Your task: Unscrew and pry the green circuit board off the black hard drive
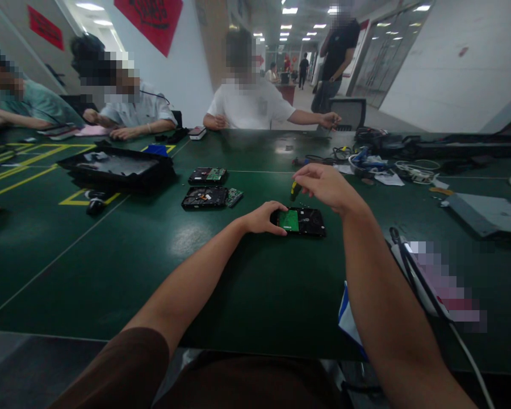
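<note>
A black hard drive [311,221] with a green circuit board [288,220] lies flat on the dark green table. My left hand [266,218] grips the drive's left end, thumb at the near edge and fingers at the far edge. Above the drive's far side, my right hand [326,184] is closed on a short yellow-and-black screwdriver [295,191] that points downward. Its tip is too small to make out. Several tiny pieces, perhaps screws [303,205], lie just behind the drive.
Two more hard drives [208,175] [204,197] lie to the left, with a loose circuit board [234,197] beside the nearer one. A black tray [123,173] stands further left. Tangled cables [370,165] and a grey metal box [485,213] are at right. People sit across the table.
</note>
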{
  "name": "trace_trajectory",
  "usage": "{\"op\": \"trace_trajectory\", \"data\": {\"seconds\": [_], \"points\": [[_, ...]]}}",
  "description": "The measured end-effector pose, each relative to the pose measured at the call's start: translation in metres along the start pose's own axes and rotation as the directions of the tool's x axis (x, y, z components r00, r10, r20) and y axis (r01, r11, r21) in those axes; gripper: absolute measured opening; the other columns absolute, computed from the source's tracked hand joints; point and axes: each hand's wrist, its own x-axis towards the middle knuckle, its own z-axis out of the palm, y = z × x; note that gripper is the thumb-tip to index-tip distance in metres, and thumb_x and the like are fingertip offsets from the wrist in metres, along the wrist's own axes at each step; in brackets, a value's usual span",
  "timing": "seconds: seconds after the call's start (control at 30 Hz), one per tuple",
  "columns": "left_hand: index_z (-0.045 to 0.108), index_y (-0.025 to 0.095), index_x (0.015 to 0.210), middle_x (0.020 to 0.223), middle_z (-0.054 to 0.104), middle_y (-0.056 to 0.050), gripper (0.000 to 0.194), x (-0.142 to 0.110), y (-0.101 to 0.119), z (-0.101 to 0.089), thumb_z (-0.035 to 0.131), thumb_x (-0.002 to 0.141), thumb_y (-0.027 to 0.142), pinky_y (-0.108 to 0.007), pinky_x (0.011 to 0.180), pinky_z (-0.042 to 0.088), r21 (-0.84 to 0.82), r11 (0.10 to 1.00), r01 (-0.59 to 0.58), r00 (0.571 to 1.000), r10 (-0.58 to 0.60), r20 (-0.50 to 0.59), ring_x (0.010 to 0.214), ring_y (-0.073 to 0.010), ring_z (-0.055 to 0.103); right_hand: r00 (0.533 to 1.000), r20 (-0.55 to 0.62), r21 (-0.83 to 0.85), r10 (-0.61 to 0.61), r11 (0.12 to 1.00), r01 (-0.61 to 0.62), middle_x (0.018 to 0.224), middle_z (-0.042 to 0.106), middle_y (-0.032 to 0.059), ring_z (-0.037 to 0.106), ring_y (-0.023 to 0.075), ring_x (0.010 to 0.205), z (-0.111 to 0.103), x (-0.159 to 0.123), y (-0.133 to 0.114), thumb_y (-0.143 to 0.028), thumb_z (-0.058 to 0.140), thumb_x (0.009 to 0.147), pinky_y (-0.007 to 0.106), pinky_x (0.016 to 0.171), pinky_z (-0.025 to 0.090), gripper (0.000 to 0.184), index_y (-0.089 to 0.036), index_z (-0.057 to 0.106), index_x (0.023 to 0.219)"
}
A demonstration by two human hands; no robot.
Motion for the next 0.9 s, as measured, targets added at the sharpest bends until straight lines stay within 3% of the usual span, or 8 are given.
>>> {"op": "trace_trajectory", "data": {"seconds": [0.17, 0.33, 0.47, 0.6, 0.7, 0.83, 0.9], "points": [[0.055, 0.026, 0.137, 0.142, 0.053, -0.01, 0.085, -0.0001, 0.0014, -0.0001, 0.087, 0.063, 0.056, -0.049, 0.115, 0.038, 0.013, 1.0, -0.011, 1.0, 0.011, -0.004, 0.134, -0.033, 0.049, 1.0, -0.01, 0.03, 0.029, 0.999, -0.028, 0.081, 0.071, 0.006, 0.065, 0.014, 0.061, 0.0025, 0.0022, 0.0036, -0.033, 0.066, 0.091, 0.026, 0.05, 0.046, 0.014, -0.019, 0.069, 0.091], [0.055, 0.025, 0.137, 0.143, 0.052, -0.009, 0.085, -0.0004, 0.0016, -0.0001, 0.086, 0.064, 0.057, -0.048, 0.116, 0.038, 0.02, 1.0, -0.009, 1.0, 0.009, -0.002, 0.135, -0.0324, 0.048, 0.998, 0.058, 0.129, 0.012, 0.991, -0.019, 0.079, 0.071, 0.0062, 0.067, 0.0156, 0.066, 0.0044, 0.0014, 0.0029, -0.034, 0.061, 0.095, 0.028, 0.058, 0.054, 0.018, -0.019, 0.069, 0.102], [0.054, 0.025, 0.137, 0.143, 0.051, -0.009, 0.085, -0.0001, 0.0, -0.0001, 0.085, 0.065, 0.057, -0.047, 0.115, 0.039, 0.025, 1.0, -0.003, 1.0, 0.003, 0.007, 0.134, -0.032, 0.048, 0.998, 0.032, 0.012, -0.059, 0.998, 0.058, 0.082, 0.072, 0.0051, 0.063, 0.0139, 0.065, 0.0015, 0.0005, 0.0031, -0.033, 0.066, 0.091, 0.027, 0.057, 0.051, 0.016, -0.021, 0.073, 0.098], [0.055, 0.027, 0.136, 0.142, 0.053, -0.008, 0.084, 0.0005, 0.0004, 0.0, 0.086, 0.064, 0.055, -0.049, 0.116, 0.038, 0.033, 0.999, -0.003, 1.0, 0.003, 0.003, 0.135, -0.0328, 0.048, 1.0, -0.025, -0.046, 0.005, 0.999, -0.006, 0.073, 0.07, 0.0036, 0.062, 0.0138, 0.06, 0.0013, 0.0014, 0.003, -0.032, 0.069, 0.088, 0.026, 0.054, 0.047, 0.013, -0.019, 0.071, 0.087], [0.054, 0.027, 0.137, 0.142, 0.053, -0.008, 0.084, 0.0006, 0.0012, -0.0001, 0.086, 0.065, 0.055, -0.049, 0.117, 0.037, 0.04, 0.999, -0.007, 1.0, 0.006, 0.011, 0.136, -0.0328, 0.048, 1.0, 0.014, 0.011, 0.021, 1.0, -0.021, 0.075, 0.071, 0.0049, 0.063, 0.0142, 0.057, 0.0038, 0.0012, 0.0012, -0.035, 0.067, 0.09, 0.027, 0.05, 0.045, 0.015, -0.019, 0.069, 0.088], [0.054, 0.028, 0.138, 0.144, 0.051, -0.008, 0.085, 0.0008, -0.0003, 0.0001, 0.085, 0.065, 0.057, -0.05, 0.116, 0.038, 0.029, 1.0, 0.006, 1.0, -0.007, 0.017, 0.136, -0.0332, 0.047, 0.998, 0.068, 0.129, 0.005, 0.991, -0.014, 0.081, 0.072, 0.0065, 0.067, 0.0159, 0.064, 0.0066, -0.0001, -0.0012, -0.037, 0.063, 0.094, 0.03, 0.058, 0.053, 0.018, -0.02, 0.069, 0.095], [0.054, 0.028, 0.138, 0.144, 0.051, -0.008, 0.085, 0.0009, -0.0021, 0.0008, 0.085, 0.064, 0.057, -0.049, 0.115, 0.039, 0.023, 1.0, 0.007, 1.0, -0.007, 0.017, 0.135, -0.0331, 0.048, 0.997, 0.073, 0.108, -0.007, 0.994, -0.001, 0.078, 0.071, 0.0057, 0.067, 0.0166, 0.064, 0.0064, -0.0003, -0.0011, -0.035, 0.063, 0.094, 0.03, 0.059, 0.053, 0.017, -0.021, 0.07, 0.1]]}}
